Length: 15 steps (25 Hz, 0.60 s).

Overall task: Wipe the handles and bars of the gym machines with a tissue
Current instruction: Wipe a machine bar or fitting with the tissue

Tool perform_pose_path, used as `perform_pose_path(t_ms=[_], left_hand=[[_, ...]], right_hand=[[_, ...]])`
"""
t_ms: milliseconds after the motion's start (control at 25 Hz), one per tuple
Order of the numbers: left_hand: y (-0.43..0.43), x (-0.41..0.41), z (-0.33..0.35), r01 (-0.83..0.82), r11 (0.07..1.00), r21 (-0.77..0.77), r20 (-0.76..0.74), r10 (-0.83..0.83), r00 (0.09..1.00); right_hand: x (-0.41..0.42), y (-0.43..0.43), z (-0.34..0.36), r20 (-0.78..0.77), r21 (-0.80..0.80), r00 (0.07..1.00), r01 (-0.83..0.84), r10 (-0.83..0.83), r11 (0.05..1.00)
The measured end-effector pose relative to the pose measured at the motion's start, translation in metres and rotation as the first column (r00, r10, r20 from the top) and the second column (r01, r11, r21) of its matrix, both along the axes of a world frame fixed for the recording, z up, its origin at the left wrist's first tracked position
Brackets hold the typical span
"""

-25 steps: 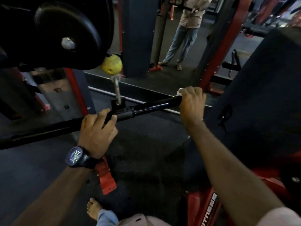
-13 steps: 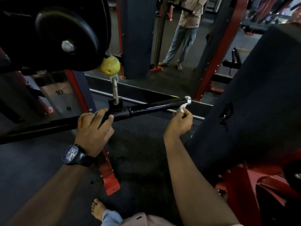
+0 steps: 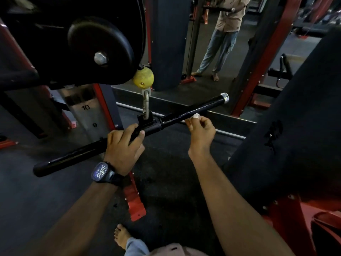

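Since the tissue (image 3: 196,116) is only a tiny wad pinched by the right hand (image 3: 202,129), up against the bar (image 3: 203,106) toward its 2 o'clock end, it could slip out or shred mid-wipe. The left hand (image 3: 122,146) grips the bar mid-length, and if that grip loosens, the bar swings on the link (image 3: 145,104) at its 12 o'clock.

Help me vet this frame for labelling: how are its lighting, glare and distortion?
Head view: dim overall, with the dark floor and pads losing detail. Head view: highlights glint on the roller bolt and along the bar, and the tissue pinched in the right hand is a bright, featureless patch. Head view: the wide-angle lens leans the red upright inward. The left hand looks sharp.
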<state>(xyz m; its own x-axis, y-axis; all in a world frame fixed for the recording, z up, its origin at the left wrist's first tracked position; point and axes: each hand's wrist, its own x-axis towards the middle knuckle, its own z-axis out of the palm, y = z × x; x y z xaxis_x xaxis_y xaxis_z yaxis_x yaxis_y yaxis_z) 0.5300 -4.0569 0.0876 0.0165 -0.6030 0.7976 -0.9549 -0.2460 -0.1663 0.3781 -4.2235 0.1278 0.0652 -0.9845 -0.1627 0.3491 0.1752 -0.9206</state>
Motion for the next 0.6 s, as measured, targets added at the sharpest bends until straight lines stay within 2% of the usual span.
perform_pose_path(t_ms=[80,120,240,320,480,600], left_hand=[[-0.002,0.001,0.0,-0.001,1.0,0.013,-0.002,0.001,1.0],[-0.004,0.0,0.001,0.002,1.0,0.013,-0.007,-0.002,1.0],[-0.007,-0.001,0.005,-0.005,1.0,0.025,-0.034,0.006,0.999],[-0.006,-0.003,0.006,-0.005,0.997,0.073,-0.07,0.01,0.997],[0.004,-0.013,0.016,0.012,0.988,0.154,-0.183,0.017,0.983],[0.02,-0.022,0.03,0.046,0.992,0.117,-0.277,-0.012,0.961]], right_hand=[[0.001,0.006,-0.003,0.026,0.0,1.0,-0.014,0.014,1.0],[0.003,0.011,-0.006,-0.012,-0.028,0.999,-0.044,0.043,0.999],[0.008,0.035,-0.01,-0.254,-0.165,0.931,-0.311,0.264,0.936],[0.01,0.048,-0.006,-0.323,-0.204,0.887,-0.406,0.33,0.891],[0.006,0.052,0.003,-0.321,-0.231,0.894,-0.395,0.313,0.889],[0.009,0.068,0.001,-0.3,-0.264,0.914,-0.355,0.274,0.897]])
